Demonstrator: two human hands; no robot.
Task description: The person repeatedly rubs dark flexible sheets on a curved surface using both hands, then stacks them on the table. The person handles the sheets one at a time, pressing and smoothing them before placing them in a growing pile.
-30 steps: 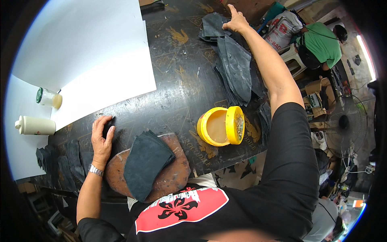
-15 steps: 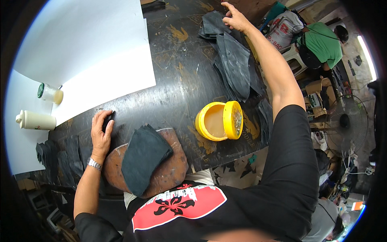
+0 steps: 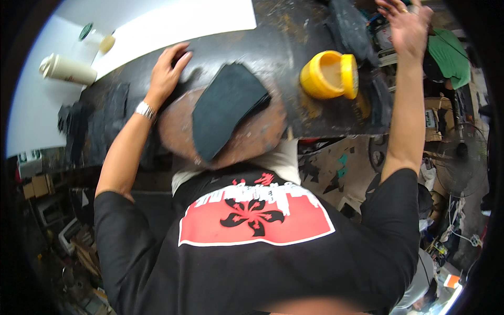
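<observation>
My left hand rests on the dark table with its fingers loosely bent and thumb apart, holding nothing. Right of it, a stack of dark leather-like pieces lies on a worn brown board at the table's near edge. Up at the far right, my right hand is raised with fingers apart and nothing seen in it. Nearest to that hand is a pile of dark sheets. Between the board and my right forearm stands a yellow tub of tan contents, with a yellow lid upright against its side.
A large white sheet covers the table's far left. On it are a cream flask and a glass jar with a green lid. More dark pieces lie left. At right are a person in green and a fan.
My right hand has come away from the dark pieces and out to the right. The view has tilted, so the table sits higher. My left hand stays resting beside the board.
</observation>
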